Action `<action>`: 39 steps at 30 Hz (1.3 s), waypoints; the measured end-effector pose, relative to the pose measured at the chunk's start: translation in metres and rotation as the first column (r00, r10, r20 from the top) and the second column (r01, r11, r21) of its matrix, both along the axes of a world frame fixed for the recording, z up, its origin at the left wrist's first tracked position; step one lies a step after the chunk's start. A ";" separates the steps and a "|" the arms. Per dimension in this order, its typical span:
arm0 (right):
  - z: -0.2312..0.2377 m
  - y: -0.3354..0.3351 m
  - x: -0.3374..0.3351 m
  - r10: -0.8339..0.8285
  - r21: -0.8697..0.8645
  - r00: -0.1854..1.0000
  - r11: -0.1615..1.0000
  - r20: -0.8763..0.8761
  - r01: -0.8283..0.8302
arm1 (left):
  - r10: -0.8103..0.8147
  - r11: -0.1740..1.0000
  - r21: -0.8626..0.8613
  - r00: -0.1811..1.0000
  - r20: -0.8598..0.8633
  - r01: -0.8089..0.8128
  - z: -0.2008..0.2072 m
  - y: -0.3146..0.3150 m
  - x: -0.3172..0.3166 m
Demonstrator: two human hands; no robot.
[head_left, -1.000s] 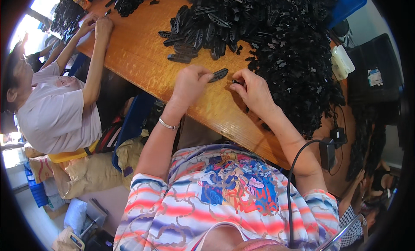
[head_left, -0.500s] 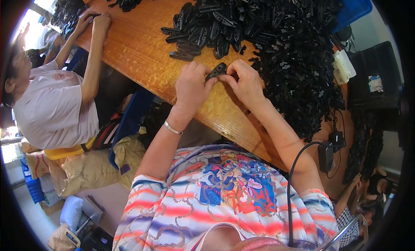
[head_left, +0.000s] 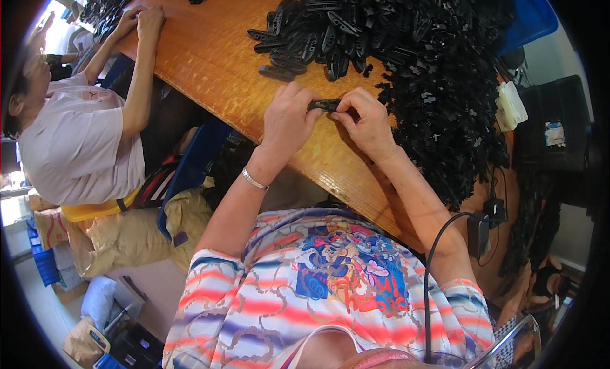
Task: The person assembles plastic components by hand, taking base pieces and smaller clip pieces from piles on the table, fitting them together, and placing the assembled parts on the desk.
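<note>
Between my two hands, just above the near part of the wooden table (head_left: 210,70), is a small, long black plastic piece (head_left: 326,105) with slots in it. My left hand (head_left: 287,120) pinches its left end between thumb and fingers. At the other end, the thumb and fingertips of my right hand (head_left: 367,122) close on the piece; whether a smaller part is also in them I cannot make out. Beyond my hands lies a heap of similar long black plastic pieces (head_left: 311,45). To the right spreads a big pile of small black plastic parts (head_left: 438,130).
A co-worker (head_left: 82,134) sits on the left, hands over the table. A blue bin (head_left: 530,26) stands at the far right, near a pale plastic container (head_left: 510,106). A black cable (head_left: 427,273) runs beside my right arm. Tan sacks (head_left: 130,242) lie at lower left.
The black plastic piece has turned from a steep tilt to nearly level. Both hands still hold it, and the right wrist has shifted slightly. The whole view has moved a little.
</note>
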State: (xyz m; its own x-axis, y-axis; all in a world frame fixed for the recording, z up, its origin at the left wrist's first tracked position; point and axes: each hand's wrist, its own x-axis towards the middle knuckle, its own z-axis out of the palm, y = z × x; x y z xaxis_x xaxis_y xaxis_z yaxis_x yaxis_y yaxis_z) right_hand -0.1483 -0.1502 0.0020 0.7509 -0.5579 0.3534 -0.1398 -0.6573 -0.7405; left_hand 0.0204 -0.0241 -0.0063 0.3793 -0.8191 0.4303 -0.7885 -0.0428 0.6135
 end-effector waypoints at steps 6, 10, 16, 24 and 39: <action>0.008 0.003 0.009 0.081 -0.118 0.996 0.990 -0.023 -0.084 | -0.068 0.998 -0.011 0.998 -0.010 0.068 0.001 0.007 0.004; 0.012 -0.005 0.008 0.161 -0.174 0.977 0.967 -0.138 -0.184 | -0.131 0.991 -0.011 0.991 -0.021 0.131 -0.004 0.009 0.010; 0.013 -0.011 0.004 0.173 -0.117 0.966 0.973 -0.190 -0.198 | -0.164 0.986 0.018 0.982 -0.092 0.166 0.000 0.009 0.010; 0.021 -0.030 0.010 0.035 0.255 0.843 0.959 -0.537 0.122 | -0.160 0.969 0.160 0.970 -0.183 0.190 -0.004 -0.007 0.014; 0.049 0.011 -0.097 0.105 -0.312 0.805 0.886 -0.584 -0.342 | 0.106 0.988 0.113 0.994 0.021 -0.108 0.034 0.100 0.079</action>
